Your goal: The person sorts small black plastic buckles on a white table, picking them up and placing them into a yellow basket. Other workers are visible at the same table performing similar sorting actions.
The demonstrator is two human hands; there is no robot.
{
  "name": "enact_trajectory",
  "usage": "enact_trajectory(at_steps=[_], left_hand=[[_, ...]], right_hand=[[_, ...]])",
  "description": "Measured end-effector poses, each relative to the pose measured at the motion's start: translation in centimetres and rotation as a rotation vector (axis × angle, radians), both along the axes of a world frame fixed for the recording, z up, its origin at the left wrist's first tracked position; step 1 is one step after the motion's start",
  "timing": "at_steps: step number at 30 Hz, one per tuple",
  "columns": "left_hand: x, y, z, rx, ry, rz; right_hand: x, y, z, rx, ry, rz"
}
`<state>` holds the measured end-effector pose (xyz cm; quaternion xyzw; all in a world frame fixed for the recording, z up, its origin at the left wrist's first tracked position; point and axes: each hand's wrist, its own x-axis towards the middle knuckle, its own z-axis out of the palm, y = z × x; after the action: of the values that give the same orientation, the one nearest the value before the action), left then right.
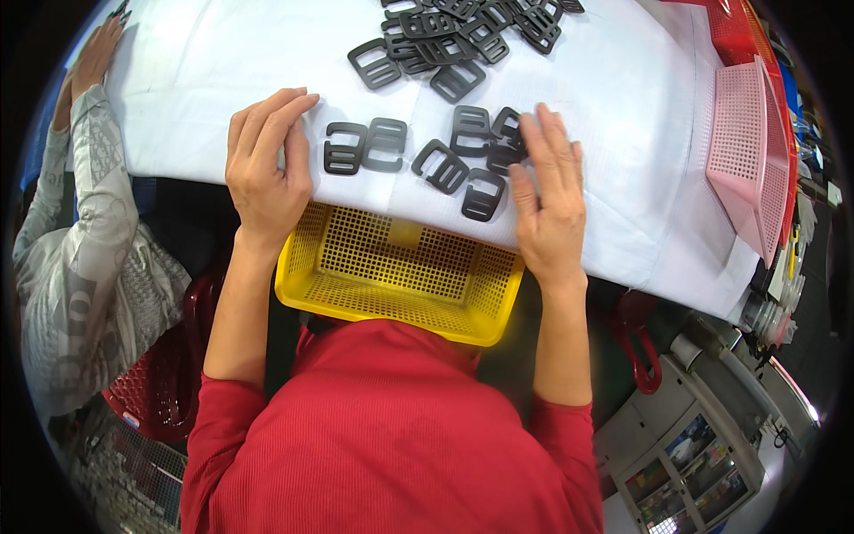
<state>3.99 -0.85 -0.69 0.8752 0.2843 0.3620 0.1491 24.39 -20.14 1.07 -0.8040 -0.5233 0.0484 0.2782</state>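
Note:
My left hand (271, 169) rests at the near edge of the white-covered table (623, 80), fingers bent to the right and slightly apart, with nothing seen in it. Just right of its fingertips lie two black plastic strap buckles side by side; the left buckle (342, 162) is sharp, the other buckle (385, 142) greyish and blurred. My right hand (551, 196) is stretched out with the thumb apart, beside a loose group of several such buckles (482, 198). Its fingers partly cover the rightmost ones; whether they touch is unclear. Farther back is a heap of buckles (436, 49).
Below the table edge, in front of my body, sits a yellow perforated basket (400, 314). A pink basket (734, 133) stands inside a red container (790, 169) at the right. Another person's sleeve (98, 178) reaches over the table at far left, beside a red chair (160, 396).

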Motion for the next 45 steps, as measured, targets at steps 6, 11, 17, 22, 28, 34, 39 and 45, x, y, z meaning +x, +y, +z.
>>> enact_trajectory(at_steps=[6,11,17,22,28,34,39,45], left_hand=[[-0.1,-0.1,-0.5,0.002,-0.008,0.000],[-0.4,-0.1,-0.6,0.001,-0.005,-0.001],[-0.4,0.1,-0.6,0.023,-0.017,-0.003],[-0.2,0.1,-0.4,0.014,-0.025,0.003],[-0.1,0.2,-0.4,0.016,-0.040,0.000],[-0.5,0.0,-0.4,0.009,-0.037,-0.009],[-0.5,-2.4,0.1,-0.010,0.014,-0.107],[-0.5,-3.5,0.8,-0.185,-0.057,-0.276]], right_hand=[[-0.1,-1.8,-0.7,0.115,0.038,-0.039],[-0.5,-1.7,-0.7,0.207,0.111,-0.077],[-0.3,-0.6,-0.5,0.105,-0.034,-0.070],[-0.3,0.4,-0.2,0.119,0.036,-0.017],[-1.4,1.1,-0.1,0.144,0.164,0.090],[-1.5,1.7,0.2,0.102,0.150,0.292],[-2.8,3.8,0.5,0.040,0.054,0.393],[-4.6,5.6,0.5,0.062,0.002,0.481]])
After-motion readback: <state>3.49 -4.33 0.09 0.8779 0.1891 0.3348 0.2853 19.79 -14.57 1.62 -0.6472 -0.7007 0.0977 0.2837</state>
